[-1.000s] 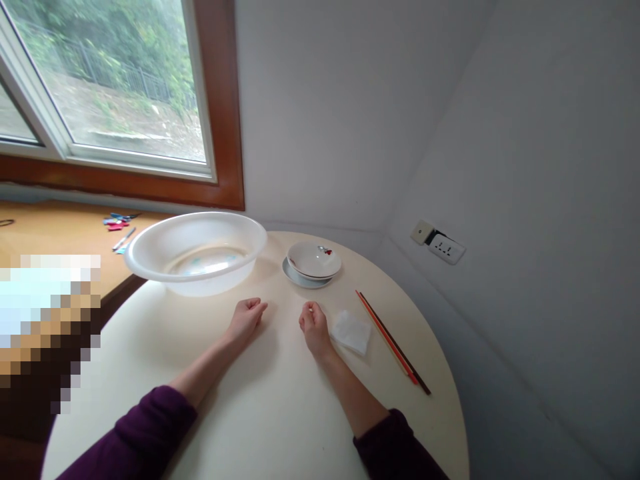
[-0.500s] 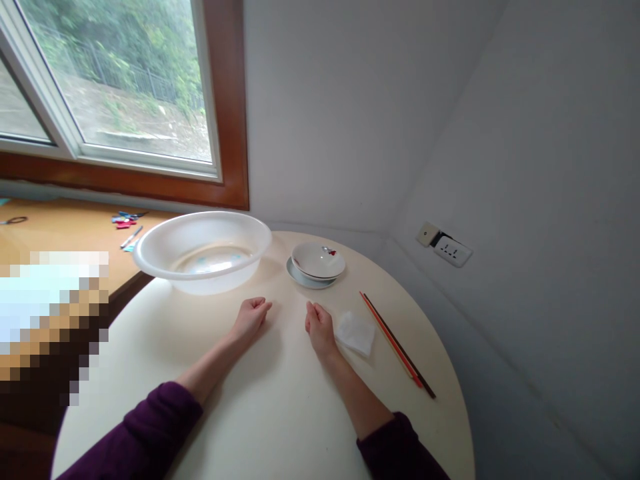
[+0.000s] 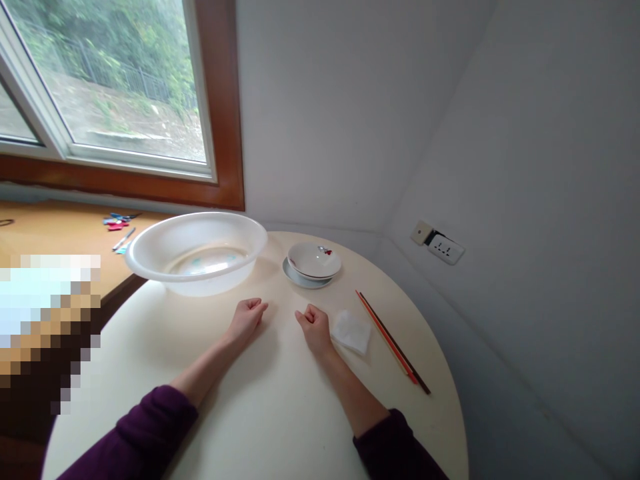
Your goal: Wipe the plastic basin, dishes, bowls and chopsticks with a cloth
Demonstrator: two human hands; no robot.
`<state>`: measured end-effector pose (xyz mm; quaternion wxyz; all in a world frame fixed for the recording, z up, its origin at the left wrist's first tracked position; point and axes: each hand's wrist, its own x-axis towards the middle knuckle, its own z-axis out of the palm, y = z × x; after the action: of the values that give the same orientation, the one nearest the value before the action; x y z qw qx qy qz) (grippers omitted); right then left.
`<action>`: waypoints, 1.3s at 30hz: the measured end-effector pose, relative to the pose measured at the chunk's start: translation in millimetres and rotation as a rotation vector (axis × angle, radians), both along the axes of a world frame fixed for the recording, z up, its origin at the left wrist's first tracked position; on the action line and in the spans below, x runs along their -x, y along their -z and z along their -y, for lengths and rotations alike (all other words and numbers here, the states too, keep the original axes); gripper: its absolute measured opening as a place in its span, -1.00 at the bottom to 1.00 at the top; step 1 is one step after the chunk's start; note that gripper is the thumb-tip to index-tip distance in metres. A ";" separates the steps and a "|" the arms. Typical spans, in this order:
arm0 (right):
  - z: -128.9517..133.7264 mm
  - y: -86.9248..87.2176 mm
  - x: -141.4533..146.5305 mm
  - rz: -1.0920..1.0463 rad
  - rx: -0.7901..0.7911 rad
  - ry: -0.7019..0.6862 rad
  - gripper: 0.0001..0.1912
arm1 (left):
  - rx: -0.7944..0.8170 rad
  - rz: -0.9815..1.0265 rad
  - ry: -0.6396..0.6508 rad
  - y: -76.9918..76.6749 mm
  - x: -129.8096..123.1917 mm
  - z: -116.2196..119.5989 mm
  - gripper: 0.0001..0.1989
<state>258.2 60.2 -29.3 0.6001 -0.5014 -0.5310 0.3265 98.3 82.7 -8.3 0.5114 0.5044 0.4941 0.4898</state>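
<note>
Both of my hands rest closed on the white round table [image 3: 280, 413], a short gap between them. My left hand [image 3: 246, 319] is a fist with nothing showing in it, in front of a large translucent plastic basin [image 3: 197, 285]. My right hand [image 3: 314, 327] is curled into a fist too, its thumb pointing toward the left one. Just right of it lies a folded white cloth or tissue [image 3: 352, 332], close to the wrist. Behind the right hand, a white bowl [image 3: 314, 260] with a red pattern sits on a pale plate [image 3: 305, 281].
Several chopsticks, red and dark brown [image 3: 393, 340], lie slanted near the table's right edge. At the left stands a wooden desk [image 3: 60, 227] with a pen [image 3: 124, 239] and small coloured items [image 3: 118, 223]. Walls close in behind and at right, with a socket [image 3: 447, 248].
My right hand has turned slightly, and its thumb now sticks out further left. The whole view has shifted a little, so everything appears slightly more to the left.
</note>
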 end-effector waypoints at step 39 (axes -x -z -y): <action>10.9 -21.2 2.6 0.055 -0.098 0.166 -0.67 | -0.257 -0.118 -0.268 -4.6 5.3 -0.3 -0.55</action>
<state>255.6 49.2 -8.2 0.6341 -0.5225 -0.5193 0.2351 92.9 83.0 -3.6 0.3431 0.5232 0.5192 0.5822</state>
